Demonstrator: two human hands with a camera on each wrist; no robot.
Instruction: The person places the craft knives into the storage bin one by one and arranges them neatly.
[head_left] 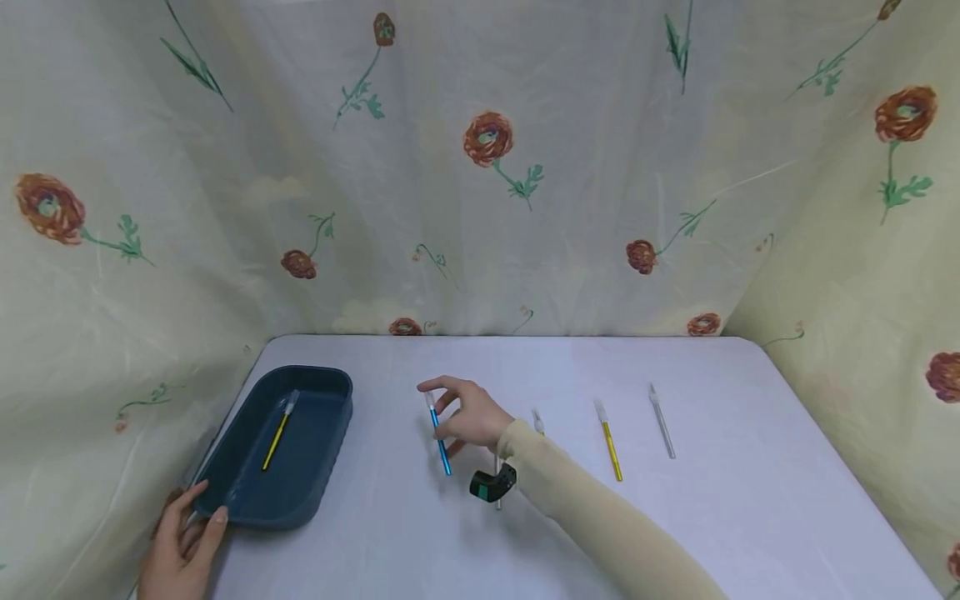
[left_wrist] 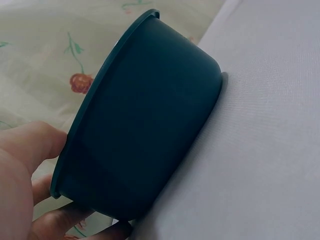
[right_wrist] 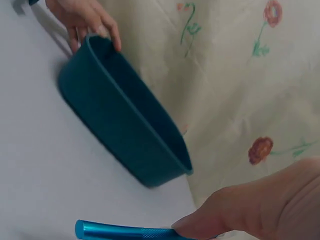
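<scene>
My right hand (head_left: 471,414) pinches a blue craft knife (head_left: 441,446) with a clear cap, between thumb and fingers, over the white table right of the tray. In the right wrist view, the thumb presses on the knife's knurled blue handle (right_wrist: 112,231). My left hand (head_left: 180,550) holds the near left corner of a dark teal tray (head_left: 330,475), thumb and fingers at its rim. Part of that hand is hidden behind the tray wall (left_wrist: 140,115) in the left wrist view. Inside the tray lies a yellow craft knife (head_left: 277,439) with a clear cap.
Right of my forearm lie another yellow craft knife (head_left: 611,450) and a silver craft knife (head_left: 663,425). A clear cap (head_left: 538,421) shows beyond my sleeve, its handle hidden. A silver handle end (head_left: 498,503) shows under the wrist camera (head_left: 492,483). Flowered cloth (head_left: 585,208) surrounds the table.
</scene>
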